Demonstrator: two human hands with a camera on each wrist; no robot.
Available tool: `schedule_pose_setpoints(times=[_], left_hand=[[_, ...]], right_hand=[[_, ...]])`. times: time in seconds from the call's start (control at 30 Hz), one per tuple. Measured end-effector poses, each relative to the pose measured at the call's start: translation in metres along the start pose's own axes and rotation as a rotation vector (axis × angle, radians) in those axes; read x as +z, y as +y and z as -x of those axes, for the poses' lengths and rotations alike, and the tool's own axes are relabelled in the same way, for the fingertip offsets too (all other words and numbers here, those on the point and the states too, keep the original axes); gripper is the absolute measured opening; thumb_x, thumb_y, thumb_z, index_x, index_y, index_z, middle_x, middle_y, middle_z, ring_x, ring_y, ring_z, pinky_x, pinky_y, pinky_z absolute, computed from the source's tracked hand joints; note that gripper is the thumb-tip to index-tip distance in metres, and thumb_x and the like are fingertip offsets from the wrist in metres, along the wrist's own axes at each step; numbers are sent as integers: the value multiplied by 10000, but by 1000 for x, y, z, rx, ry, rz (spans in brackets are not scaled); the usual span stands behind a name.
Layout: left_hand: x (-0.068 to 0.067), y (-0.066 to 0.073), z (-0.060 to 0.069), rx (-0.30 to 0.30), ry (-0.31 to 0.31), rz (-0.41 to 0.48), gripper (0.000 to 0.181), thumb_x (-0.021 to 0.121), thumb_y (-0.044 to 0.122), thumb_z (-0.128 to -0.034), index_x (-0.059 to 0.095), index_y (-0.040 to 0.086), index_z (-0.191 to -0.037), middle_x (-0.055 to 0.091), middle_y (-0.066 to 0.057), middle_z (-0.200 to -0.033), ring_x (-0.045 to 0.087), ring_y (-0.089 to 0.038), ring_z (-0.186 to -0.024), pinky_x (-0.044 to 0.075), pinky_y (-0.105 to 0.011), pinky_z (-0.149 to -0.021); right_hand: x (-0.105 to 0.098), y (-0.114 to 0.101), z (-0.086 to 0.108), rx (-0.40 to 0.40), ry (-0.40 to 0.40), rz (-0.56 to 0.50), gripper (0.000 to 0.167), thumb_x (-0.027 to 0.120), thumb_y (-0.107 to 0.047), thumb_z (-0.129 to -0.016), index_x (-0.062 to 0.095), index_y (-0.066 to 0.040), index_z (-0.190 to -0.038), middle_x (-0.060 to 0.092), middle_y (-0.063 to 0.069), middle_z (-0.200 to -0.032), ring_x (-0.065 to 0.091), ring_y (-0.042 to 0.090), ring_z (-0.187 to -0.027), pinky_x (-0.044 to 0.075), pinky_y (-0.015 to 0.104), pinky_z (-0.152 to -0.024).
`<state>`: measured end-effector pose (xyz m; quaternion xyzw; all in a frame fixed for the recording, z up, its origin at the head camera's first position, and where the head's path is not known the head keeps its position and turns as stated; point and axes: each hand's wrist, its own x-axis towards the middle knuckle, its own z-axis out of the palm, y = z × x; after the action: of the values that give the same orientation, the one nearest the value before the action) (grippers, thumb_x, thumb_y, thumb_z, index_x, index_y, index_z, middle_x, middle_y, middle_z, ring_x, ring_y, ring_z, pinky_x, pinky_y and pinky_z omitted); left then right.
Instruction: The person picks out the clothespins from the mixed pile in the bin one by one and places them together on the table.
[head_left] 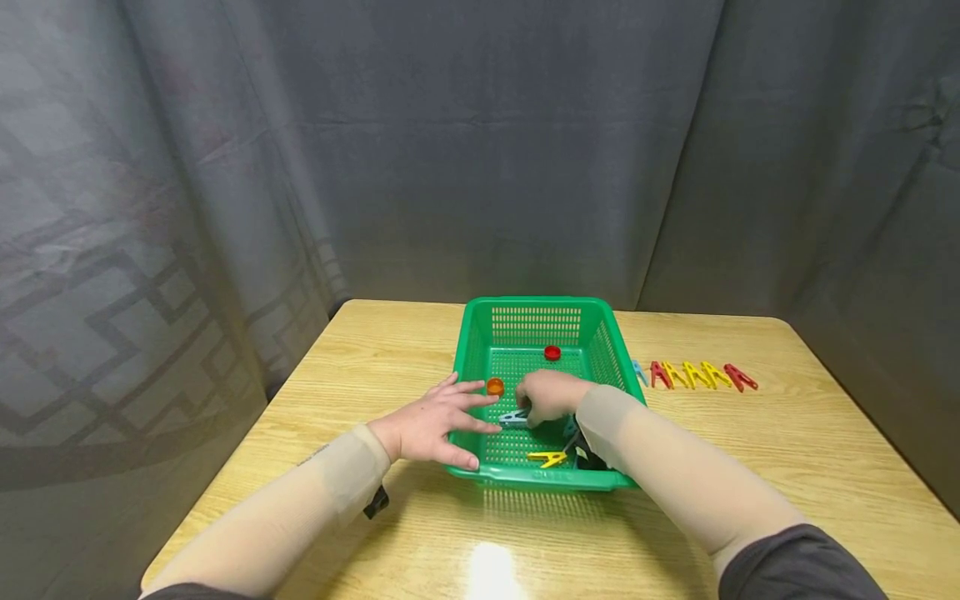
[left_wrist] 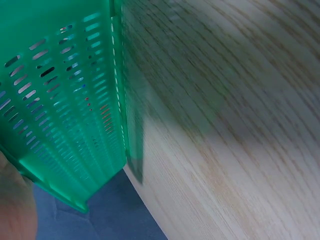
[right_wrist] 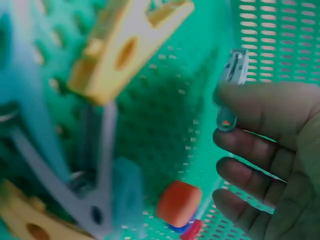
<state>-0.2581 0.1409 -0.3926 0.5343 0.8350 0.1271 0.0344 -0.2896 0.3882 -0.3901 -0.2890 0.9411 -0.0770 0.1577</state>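
Observation:
My right hand [head_left: 551,394] reaches down into a green plastic basket [head_left: 534,477]. Its thumb and fingers pinch a light blue-grey clothespin [head_left: 513,419], which stands upright in the right wrist view. My left hand [head_left: 435,422] lies over the basket's left rim with fingers straight and spread; a sliver of it shows at the lower left of the left wrist view. A yellow clothespin [head_left: 551,458] lies near the basket's front wall. Up close in the right wrist view are a yellow clothespin [right_wrist: 120,55] and a grey one [right_wrist: 102,215], both blurred.
Inside the basket sit an orange round cap [head_left: 495,387] and a red round cap [head_left: 552,353]. Right of it, on the wooden table [head_left: 787,467], red clothespins [head_left: 738,377], yellow clothespins [head_left: 695,375] and a light blue clothespin [head_left: 640,372] form a row. Grey curtains [head_left: 480,167] hang behind.

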Motion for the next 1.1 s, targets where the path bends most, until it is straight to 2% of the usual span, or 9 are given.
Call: schedule_pose_setpoints(times=[0.17,0.37,0.47,0.6,0.67,0.87,1.1], left_hand=[[0,1,0,1,-3,3,529,629,515,-846,631,245,-1301,388,-42,-1513,179,-276,-1450,32,-589,-1129],[-2,2,0,-1,-8,-7,540,616,536,-846,628,249,-1304,391,-38,-1511,176,-270,-1451,36,-586,-1129],[-2,2,0,-5,-10,-2,533,625,522,-847,628,249,-1304,392,-44,-1511,176,-272,-1452,30,-584,-1132],[-2,2,-1,-12,-13,10,520,639,499,-851,629,244,-1303,385,-53,-1515,173,-282,-1452,18,-584,-1133],[-2,2,-1,-15,-14,9,519,638,500,-853,627,246,-1305,383,-49,-1516,174,-285,-1452,16,-581,-1134],[-2,3,-2,-23,-17,5,538,623,533,-847,625,254,-1307,381,-23,-1518,177,-281,-1452,12,-566,-1139],[-1,2,-4,-29,-23,6,559,590,572,-851,618,262,-1314,367,-9,-1526,146,-239,-1460,-4,-544,-1146]], right_hand=[[-11,-6,4,-2,55,-53,188,743,-176,-822,714,-98,-991,669,-14,-932,609,148,-842,522,359,-774],[-31,-11,15,2,131,-128,129,723,-183,-843,706,-103,-943,622,-26,-827,524,142,-665,472,312,-629],[-44,-8,23,28,169,-158,170,714,-200,-853,711,-97,-988,640,-13,-876,543,141,-701,489,322,-669],[-60,1,37,81,239,-198,250,715,-222,-858,707,-73,-1058,671,21,-976,589,162,-825,517,379,-779],[-68,8,45,102,282,-211,241,716,-225,-857,707,-73,-1043,678,23,-964,587,174,-829,513,383,-773],[-82,27,67,136,370,-249,178,700,-208,-860,700,-61,-961,677,20,-869,531,189,-727,449,333,-644],[-87,48,95,217,458,-255,257,687,-215,-870,686,-9,-1024,672,86,-939,563,216,-774,482,368,-681]])
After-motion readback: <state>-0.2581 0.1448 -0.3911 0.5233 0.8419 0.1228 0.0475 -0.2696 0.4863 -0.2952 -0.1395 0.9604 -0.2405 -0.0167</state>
